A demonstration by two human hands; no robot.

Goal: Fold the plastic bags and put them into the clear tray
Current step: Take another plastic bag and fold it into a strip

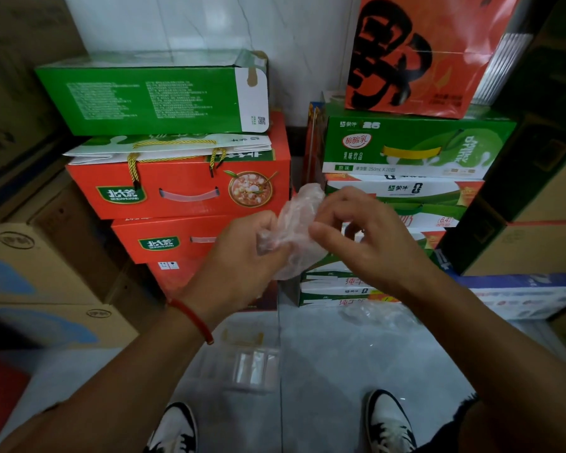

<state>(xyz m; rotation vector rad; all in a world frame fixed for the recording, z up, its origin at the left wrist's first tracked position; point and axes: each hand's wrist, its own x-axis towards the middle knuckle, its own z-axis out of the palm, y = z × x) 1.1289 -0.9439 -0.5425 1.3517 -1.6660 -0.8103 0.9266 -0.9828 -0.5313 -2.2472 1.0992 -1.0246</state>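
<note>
1. Left hand (249, 253): fingers curled around the lower left edge of a thin clear bag (296, 230), held in the air above and beyond the tray (242, 364).
2. Right hand (356, 233): thumb and fingertips pinch the bag's right side; the remaining fingers hang loosely bent. Both hands therefore hold the same bag, which is crumpled rather than flat.
3. Tray: clear, on the floor (340, 371) between the two shoes (177, 429); it appears to hold some folded plastic already, though blur makes the contents uncertain.
4. Spare bag (373, 313): lies loose on the floor to the right of and beyond the tray, apart from it.
5. Risk, slip: the film is thin and slick, so a light pinch may let an edge escape and the fold spring open.
6. Risk, bulk: folding a crumpled bag without first smoothing it would probably trap air, giving a puffy bundle that unfolds once released into the tray.
7. Risk, drop: the bag is held high above the tray, and a light bundle let go from there could drift and land beside the tray.
8. Risk, oversight: the tray and spare bag are nearly transparent against the pale floor and could be stepped on.
</note>
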